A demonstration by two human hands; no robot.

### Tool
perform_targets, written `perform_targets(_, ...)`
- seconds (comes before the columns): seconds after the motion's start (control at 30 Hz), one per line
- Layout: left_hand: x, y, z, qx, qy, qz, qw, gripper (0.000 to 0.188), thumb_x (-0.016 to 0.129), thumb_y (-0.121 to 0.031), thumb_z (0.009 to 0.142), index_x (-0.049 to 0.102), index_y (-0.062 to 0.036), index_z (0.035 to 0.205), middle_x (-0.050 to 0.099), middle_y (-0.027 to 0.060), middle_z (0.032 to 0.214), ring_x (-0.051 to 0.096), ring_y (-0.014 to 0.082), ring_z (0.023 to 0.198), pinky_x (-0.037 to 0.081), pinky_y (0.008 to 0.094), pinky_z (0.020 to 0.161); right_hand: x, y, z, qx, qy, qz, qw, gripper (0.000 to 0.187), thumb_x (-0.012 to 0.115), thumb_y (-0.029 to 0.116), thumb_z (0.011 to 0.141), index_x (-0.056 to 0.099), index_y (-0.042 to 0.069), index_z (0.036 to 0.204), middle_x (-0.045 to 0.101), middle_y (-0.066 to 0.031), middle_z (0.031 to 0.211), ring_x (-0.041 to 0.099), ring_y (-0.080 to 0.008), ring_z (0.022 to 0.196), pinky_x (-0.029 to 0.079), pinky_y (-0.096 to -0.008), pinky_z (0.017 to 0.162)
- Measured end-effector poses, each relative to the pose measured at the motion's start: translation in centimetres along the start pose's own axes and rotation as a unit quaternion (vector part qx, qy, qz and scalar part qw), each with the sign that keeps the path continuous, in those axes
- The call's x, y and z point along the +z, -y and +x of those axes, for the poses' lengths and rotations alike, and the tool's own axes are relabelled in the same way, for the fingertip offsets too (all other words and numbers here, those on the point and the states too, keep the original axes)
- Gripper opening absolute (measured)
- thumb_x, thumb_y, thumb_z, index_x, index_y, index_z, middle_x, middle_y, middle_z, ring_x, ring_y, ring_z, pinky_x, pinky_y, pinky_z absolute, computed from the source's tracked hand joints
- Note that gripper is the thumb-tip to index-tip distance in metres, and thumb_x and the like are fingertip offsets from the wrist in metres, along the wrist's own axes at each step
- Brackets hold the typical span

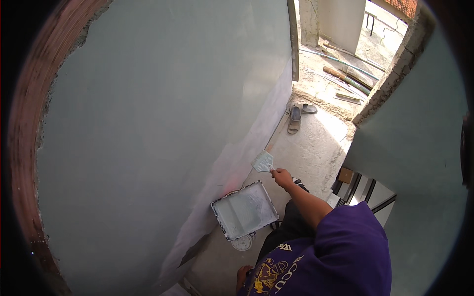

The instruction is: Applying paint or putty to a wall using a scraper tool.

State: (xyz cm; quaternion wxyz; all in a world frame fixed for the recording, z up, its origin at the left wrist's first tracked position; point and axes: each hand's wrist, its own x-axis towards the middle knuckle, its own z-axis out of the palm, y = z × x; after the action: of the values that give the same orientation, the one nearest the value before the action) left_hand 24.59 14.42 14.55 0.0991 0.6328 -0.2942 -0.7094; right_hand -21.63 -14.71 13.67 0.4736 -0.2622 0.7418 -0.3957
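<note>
From the head view, I see the right hand point(282, 178) closed around the handle of a wide brush point(263, 162), its bristles near the grey-green wall point(163, 108). The left hand point(243, 276) is low beside the purple shirt point(345, 246); I cannot tell whether it holds anything. A paint tray point(236, 215) sits by the wall.

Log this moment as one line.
Right hand: holding wide brush | Left hand: low, grip unclear | Tray: paint-coated, near wall
</note>
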Motion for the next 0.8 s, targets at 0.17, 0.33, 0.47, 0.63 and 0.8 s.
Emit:
perform_targets(0.17, 2.0, -1.5, -0.2, -0.047, -0.061, -0.053, 0.996, 0.033, 0.052, -0.027, 0.087, 0.062, 0.002, 0.098, 0.063, 0.0075, 0.09, 0.061, 0.02, 0.087, 0.046, 0.0283, 0.073, 0.7, 2.1, 2.4, -0.03, 0.018, 0.016, 0.999, 0.044, 0.055, 0.043, 0.085, 0.061, 0.002, 0.072, 0.055, -0.0053, 0.058, 0.051, -0.0155, 0.05, 0.04, -0.031, 0.05)
perform_targets(0.33, 2.6, -1.1, -0.8, -0.049, -0.13, 0.077, 0.987, 0.03, 0.046, -0.023, 0.091, 0.06, 0.0013, 0.101, 0.065, 0.0118, 0.098, 0.062, 0.0206, 0.091, 0.048, 0.0301, 0.077, 4.9, 5.6, 5.1, -0.106, 0.055, -0.003, 0.993, 0.047, 0.053, 0.046, 0.086, 0.061, 0.001, 0.075, 0.058, -0.01, 0.063, 0.056, -0.0207, 0.062, 0.044, -0.0344, 0.06)
perform_targets(0.47, 3.3, -0.6, -1.9, -0.084, -0.151, 0.135, 0.976, 0.032, 0.044, -0.025, 0.091, 0.06, 0.0012, 0.101, 0.066, 0.0114, 0.096, 0.062, 0.0211, 0.094, 0.048, 0.0305, 0.078, 7.9, 5.9, 7.6, -0.116, 0.042, -0.06, 0.991, 0.047, 0.052, 0.047, 0.086, 0.063, 0.002, 0.08, 0.061, -0.0158, 0.069, 0.06, -0.0289, 0.068, 0.045, -0.0376, 0.064)
perform_targets(0.63, 2.7, 2.0, -2.6, -0.133, -0.153, 0.069, 0.977, 0.037, 0.045, -0.03, 0.09, 0.06, 0.0029, 0.102, 0.066, 0.0117, 0.097, 0.062, 0.0204, 0.091, 0.048, 0.0309, 0.075, 8.2, 5.0, 8.9, -0.068, 0.013, -0.106, 0.992, 0.047, 0.05, 0.05, 0.085, 0.065, 0.006, 0.084, 0.063, -0.02, 0.078, 0.061, -0.0356, 0.079, 0.046, -0.0422, 0.07)
perform_targets(0.8, -1.1, 6.2, -1.8, -0.262, 0.036, -0.022, 0.964, 0.089, 0.062, -0.046, 0.08, 0.011, -0.0126, 0.144, 0.021, 0.0149, 0.147, 0.049, 0.029, 0.114, 0.043, 0.0497, 0.089, 8.7, 3.6, 9.3, -0.001, 0.007, -0.163, 0.987, 0.047, 0.049, 0.051, 0.085, 0.067, 0.008, 0.087, 0.064, -0.0204, 0.087, 0.061, -0.0372, 0.087, 0.047, -0.0447, 0.076)
